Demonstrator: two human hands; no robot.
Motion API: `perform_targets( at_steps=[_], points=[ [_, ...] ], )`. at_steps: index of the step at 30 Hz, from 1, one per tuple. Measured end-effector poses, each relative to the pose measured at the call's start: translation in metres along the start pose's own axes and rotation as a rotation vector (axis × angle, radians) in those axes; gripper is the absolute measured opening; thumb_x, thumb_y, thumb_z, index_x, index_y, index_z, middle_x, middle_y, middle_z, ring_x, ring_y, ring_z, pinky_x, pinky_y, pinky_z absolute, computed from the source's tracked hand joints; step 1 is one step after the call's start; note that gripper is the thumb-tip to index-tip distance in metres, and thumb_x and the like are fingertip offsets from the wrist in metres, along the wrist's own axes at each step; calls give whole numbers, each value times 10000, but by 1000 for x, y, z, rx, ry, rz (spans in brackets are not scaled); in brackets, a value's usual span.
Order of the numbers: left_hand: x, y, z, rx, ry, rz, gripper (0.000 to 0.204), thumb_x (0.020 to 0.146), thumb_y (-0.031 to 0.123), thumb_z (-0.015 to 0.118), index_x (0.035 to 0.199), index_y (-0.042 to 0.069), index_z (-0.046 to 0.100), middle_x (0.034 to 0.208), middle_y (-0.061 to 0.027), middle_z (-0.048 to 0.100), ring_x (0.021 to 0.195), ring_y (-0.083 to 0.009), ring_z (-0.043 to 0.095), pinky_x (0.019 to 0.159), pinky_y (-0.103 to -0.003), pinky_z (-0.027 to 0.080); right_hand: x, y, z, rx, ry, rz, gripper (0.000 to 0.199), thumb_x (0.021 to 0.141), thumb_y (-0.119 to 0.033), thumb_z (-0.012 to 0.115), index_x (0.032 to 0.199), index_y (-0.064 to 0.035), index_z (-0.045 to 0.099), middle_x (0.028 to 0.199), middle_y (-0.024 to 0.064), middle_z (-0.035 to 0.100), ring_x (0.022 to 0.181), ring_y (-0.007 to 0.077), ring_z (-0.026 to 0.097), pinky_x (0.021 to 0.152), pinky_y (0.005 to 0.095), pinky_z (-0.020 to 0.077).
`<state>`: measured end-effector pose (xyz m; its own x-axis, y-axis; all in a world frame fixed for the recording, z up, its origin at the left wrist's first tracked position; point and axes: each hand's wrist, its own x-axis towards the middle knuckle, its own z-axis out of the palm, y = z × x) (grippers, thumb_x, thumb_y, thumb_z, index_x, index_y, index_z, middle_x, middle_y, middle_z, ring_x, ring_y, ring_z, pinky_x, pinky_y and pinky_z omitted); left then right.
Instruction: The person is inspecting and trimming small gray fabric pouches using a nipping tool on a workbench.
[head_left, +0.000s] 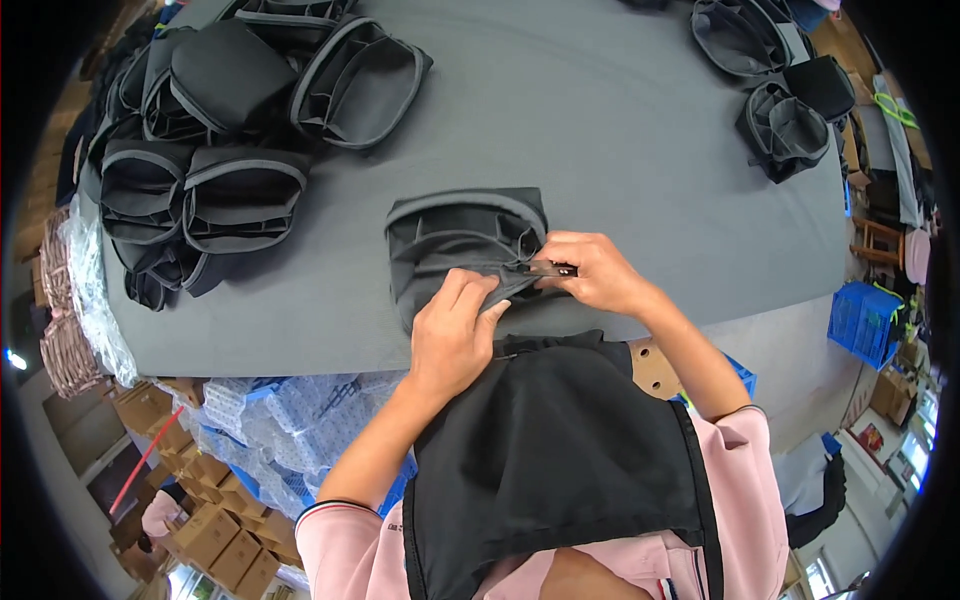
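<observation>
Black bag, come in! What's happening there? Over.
Left hand gripping bag. Right hand holding small tool at it. Bag open on table. Other bags off to both sides, not in the way.

The right hand [600, 275] has room to pass across the desk [650, 180], rightward and beyond the bag [440, 245]. Piled bags [235, 85] block the far left; more bags [785, 130] obstruct the far right corner.

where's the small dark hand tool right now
In the head view, the small dark hand tool is in the right hand, just right of centre, at the right side of the open black pouch that the left hand holds.
</observation>
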<state>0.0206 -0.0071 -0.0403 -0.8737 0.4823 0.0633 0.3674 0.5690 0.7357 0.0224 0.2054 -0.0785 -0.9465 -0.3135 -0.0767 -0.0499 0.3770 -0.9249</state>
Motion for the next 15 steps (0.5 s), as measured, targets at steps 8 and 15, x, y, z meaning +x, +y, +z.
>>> perform_targets(
  at_steps=[8,15],
  points=[
    [-21,-12,0,-1154,-509,-678,119,855,137,630,891,24,639,828,42,579,776,-34,510,724,-216,416,-5,19,2,333,-259,-46,138,793,-143,641,855,-21,627,687,42,473,623,180,457,565,290,362],
    [-10,-3,17,-1292,-316,-644,251,781,52,692,967,52,524,892,9,560,821,-53,517,778,-213,428,-26,-16,47,152,552,208,161,816,-122,615,946,-31,586,791,68,539,703,194,559,660,287,450]
  ],
)
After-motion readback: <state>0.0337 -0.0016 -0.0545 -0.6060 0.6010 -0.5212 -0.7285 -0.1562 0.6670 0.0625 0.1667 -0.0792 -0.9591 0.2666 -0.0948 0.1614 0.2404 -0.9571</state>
